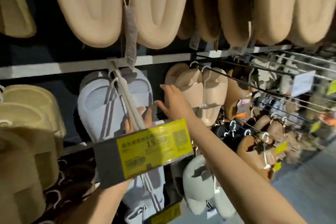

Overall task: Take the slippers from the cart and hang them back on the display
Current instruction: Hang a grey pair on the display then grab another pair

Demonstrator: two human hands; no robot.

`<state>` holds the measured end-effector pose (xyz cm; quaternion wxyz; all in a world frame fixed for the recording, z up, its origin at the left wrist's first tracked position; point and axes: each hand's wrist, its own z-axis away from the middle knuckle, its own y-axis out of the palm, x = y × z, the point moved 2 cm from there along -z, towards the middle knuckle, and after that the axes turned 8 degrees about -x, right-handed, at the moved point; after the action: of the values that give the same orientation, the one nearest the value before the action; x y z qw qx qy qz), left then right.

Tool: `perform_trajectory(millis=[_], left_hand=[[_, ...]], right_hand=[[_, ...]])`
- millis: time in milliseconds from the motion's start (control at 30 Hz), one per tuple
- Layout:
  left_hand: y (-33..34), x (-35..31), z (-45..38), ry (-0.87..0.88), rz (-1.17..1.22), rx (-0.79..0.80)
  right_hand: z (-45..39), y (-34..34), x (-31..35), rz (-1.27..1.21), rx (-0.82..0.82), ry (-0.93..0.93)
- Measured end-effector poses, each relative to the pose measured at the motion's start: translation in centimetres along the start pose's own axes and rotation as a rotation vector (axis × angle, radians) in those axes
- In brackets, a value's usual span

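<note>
Pale blue slippers (109, 107) hang on the white hook (127, 103); left hand (140, 118) grips them at 5 o'clock, right hand (172, 102) spreads open fingers nearby, holding nothing.

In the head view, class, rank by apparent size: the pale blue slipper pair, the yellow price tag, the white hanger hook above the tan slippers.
1. pale blue slipper pair
2. yellow price tag, though its nearness to the camera inflates it, so these two are unsure
3. white hanger hook, clearly smallest

The yellow price tag (152, 148) hides most of the left hand (140, 118).
</note>
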<state>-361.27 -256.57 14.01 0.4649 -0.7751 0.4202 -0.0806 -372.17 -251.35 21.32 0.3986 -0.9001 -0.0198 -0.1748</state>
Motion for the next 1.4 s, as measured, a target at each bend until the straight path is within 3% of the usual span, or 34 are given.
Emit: perform_trajectory(millis=[100, 233, 433, 833, 1133, 1400], left_hand=[[-1.7, -5.2, 1.1, 0.130, 0.071, -0.117], [-3.5, -13.9, 3.2, 0.147, 0.127, 0.081], [-3.5, -29.9, 9.8, 0.326, 0.377, 0.147], [-3.2, -61.1, 29.0, 0.896, 0.763, 0.385], [-5.8, -75.6, 47.1, 1.426, 0.928, 0.669], [-8.3, -85.0, 59.2, 1.859, 1.014, 0.877]], right_hand=[[4.5, -5.4, -3.8, 0.089, -0.068, 0.103], [11.8, -12.6, -7.6, 0.192, -0.154, 0.222], [26.0, -24.3, -12.8, 0.388, -0.214, 0.407], [55.7, -47.3, -15.6, 0.745, -0.488, 0.951], [74.2, -53.2, -9.3, 1.021, -0.745, 1.476], [83.0, -56.4, -6.8, 1.190, -0.987, 1.888]])
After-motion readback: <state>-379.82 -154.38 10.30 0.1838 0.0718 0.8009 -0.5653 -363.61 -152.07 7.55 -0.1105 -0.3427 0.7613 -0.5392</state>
